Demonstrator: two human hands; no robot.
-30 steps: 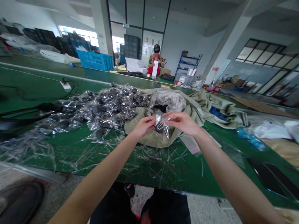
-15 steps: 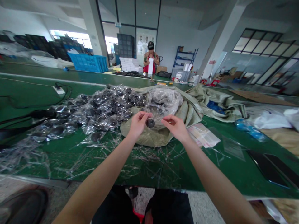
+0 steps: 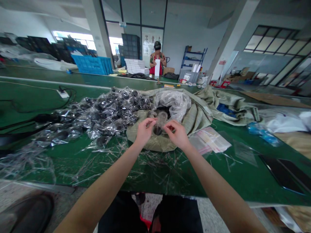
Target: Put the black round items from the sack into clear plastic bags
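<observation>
A small clear plastic bag (image 3: 162, 118) with a dark round piece (image 3: 157, 130) in it is between my hands, above the woven sack. My left hand (image 3: 145, 130) pinches the bag's left side, and my right hand (image 3: 177, 132) pinches its right side. What the dark piece is, I cannot make out. Just behind lies the olive woven sack (image 3: 155, 145), its mouth holding a crumpled clear liner (image 3: 178, 100) and more dark pieces. To the left spreads a heap of dark pieces in clear plastic (image 3: 114, 111).
Thin plastic strips litter the green table (image 3: 194, 181) in front. On the right lie flat clear bags (image 3: 216, 140), a blue plastic packet (image 3: 263, 134) and two dark phone-like slabs (image 3: 279, 171). A person (image 3: 157, 61) stands across the table, by a blue crate (image 3: 93, 64).
My right hand has come in leftward to the bag and closed on it. The plastic now stands up above the dark piece. My left hand has barely moved.
</observation>
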